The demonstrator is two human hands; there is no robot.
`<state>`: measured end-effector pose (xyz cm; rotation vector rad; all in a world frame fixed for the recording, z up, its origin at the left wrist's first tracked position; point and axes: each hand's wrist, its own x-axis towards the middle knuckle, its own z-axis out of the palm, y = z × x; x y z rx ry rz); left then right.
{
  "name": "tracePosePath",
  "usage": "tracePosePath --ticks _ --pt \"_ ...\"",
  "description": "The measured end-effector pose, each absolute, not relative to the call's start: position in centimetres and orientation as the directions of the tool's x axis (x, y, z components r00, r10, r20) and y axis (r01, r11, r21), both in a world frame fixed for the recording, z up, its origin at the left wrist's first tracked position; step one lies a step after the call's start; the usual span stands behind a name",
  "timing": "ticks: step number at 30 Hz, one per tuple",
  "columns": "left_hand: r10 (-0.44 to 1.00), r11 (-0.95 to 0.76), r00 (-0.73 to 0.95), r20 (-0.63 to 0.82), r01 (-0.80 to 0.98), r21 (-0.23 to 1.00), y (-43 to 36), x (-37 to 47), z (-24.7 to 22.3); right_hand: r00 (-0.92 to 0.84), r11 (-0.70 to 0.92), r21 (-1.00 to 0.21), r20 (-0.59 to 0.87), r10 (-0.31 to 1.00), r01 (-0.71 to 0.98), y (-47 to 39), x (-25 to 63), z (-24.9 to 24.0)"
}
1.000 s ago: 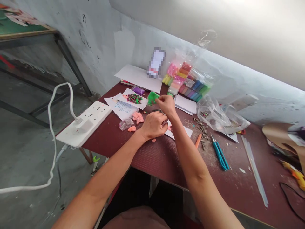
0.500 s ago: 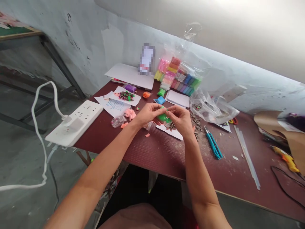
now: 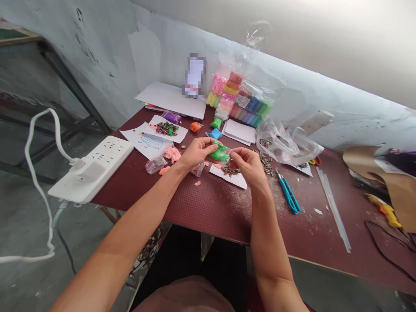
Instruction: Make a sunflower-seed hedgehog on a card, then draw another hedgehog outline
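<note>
Between my hands is a clear plastic packet of green modelling clay [image 3: 219,153], held above the table. My left hand [image 3: 198,153] is closed on its left side, thumb on top. At the other end, my right hand [image 3: 249,165] pinches the clear edge of the wrapper. Below them lies a white card [image 3: 238,180] bearing striped seeds [image 3: 230,170] and some brownish-pink clay. Loose seeds [image 3: 267,162] are scattered behind my right hand. Left of my left hand are lumps of pink clay [image 3: 172,154] and a crumpled clear wrapper [image 3: 156,165].
A white power strip [image 3: 92,169] overhangs the table's left edge. Teal cutters [image 3: 288,190] and clear glue sticks [image 3: 334,210] lie to the right, with a yellow glue gun [image 3: 385,210] beyond. Bagged coloured clay [image 3: 240,102] leans on the wall. A turtle-like drawing [image 3: 147,143] lies left.
My hands have moved slightly apart, stretching the packet's clear wrapper between them. More of the green clay shows now. The whole view has shifted a little.
</note>
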<state>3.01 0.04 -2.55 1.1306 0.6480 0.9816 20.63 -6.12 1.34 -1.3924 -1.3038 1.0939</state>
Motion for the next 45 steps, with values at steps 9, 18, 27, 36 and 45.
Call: tracePosePath --ticks 9,18,27,36,45 --pt "0.874 0.136 0.485 0.034 -0.311 0.941 -0.8 2.9 -2.0 0.056 -0.011 -0.991 -0.004 0.998 0.135 -6.2 20.8 1.1" --pt "0.892 0.091 0.446 0.067 -0.323 0.942 -0.9 3.1 -2.2 0.016 -0.038 -0.992 -0.036 0.999 0.124 -6.2 20.2 1.0" --pt "0.898 0.120 0.437 0.058 -0.369 0.922 -0.6 3.0 -2.8 0.190 0.078 -0.984 0.108 0.976 0.158 -5.7 20.5 -0.1" --pt "0.903 0.162 0.430 -0.005 -0.330 0.930 -0.6 2.4 -2.3 0.034 0.074 -0.974 0.083 0.996 0.216 -6.1 20.8 -1.0" --pt "0.875 0.126 0.484 0.009 -0.244 0.962 -0.9 2.4 -2.8 -0.010 0.211 -0.890 0.226 0.974 0.403 -6.4 20.7 -0.8"
